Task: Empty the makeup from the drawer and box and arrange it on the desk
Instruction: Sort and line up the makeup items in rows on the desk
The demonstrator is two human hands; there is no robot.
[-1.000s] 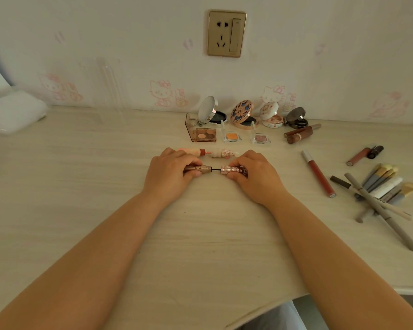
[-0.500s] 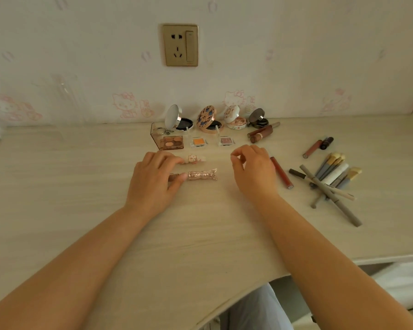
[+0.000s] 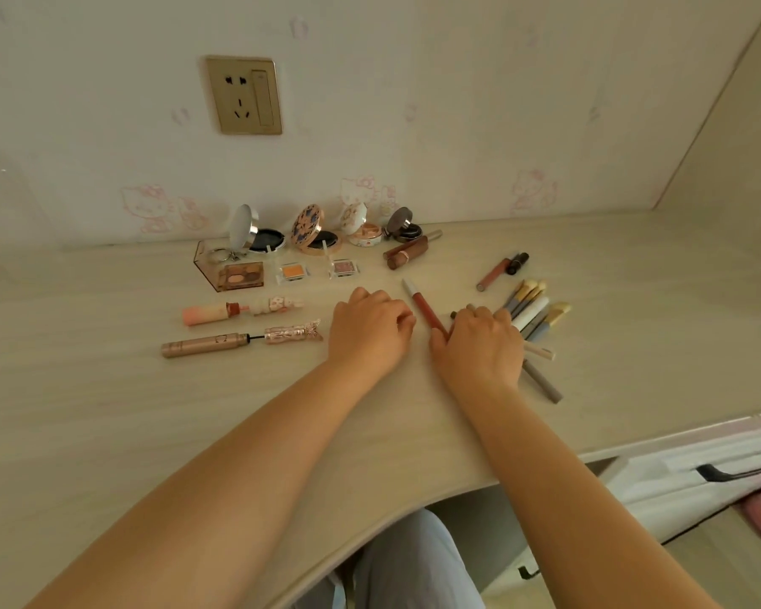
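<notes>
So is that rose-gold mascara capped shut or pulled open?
Pulled open. The mascara lies flat on the desk, a thin dark wand stem showing between tube and ornate cap.

Both forearms are bare to the edge of the picture, with no sleeves, watch, bracelet or rings showing. The left hand (image 3: 368,329) and right hand (image 3: 477,345) wear no gloves. Below the desk edge, light blue-grey trousers (image 3: 407,560) cover the legs.
</notes>
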